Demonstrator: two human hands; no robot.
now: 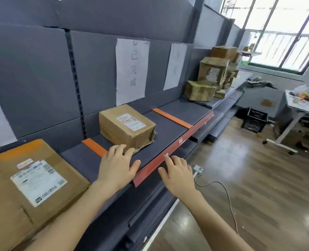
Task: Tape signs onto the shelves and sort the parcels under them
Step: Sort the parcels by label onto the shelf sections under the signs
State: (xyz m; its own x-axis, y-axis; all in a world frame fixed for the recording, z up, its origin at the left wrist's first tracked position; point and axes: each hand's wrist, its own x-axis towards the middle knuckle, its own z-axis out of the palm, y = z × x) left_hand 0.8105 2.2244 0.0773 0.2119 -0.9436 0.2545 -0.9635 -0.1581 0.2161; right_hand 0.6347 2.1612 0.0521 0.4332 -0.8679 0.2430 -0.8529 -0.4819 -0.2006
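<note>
A small brown parcel (pixel 126 125) with a white label sits on the grey shelf (pixel 170 127), under a white paper sign (pixel 132 69) taped to the back panel. A second paper sign (pixel 175 66) hangs to its right. My left hand (pixel 116 164) lies open and flat on the shelf, fingertips close to the parcel's front corner. My right hand (pixel 177 172) hovers open just past the shelf's red front edge (pixel 179 142), holding nothing. A large brown parcel (pixel 28 180) lies at the near left.
Two orange dividers (pixel 94 146) (pixel 171 117) mark off the shelf bay. Several worn cardboard parcels (pixel 211 77) are piled further along the shelf. A white cable (pixel 220 189) runs over the wooden floor. A white table (pixel 302 102) and a black crate (pixel 253 120) stand at the right.
</note>
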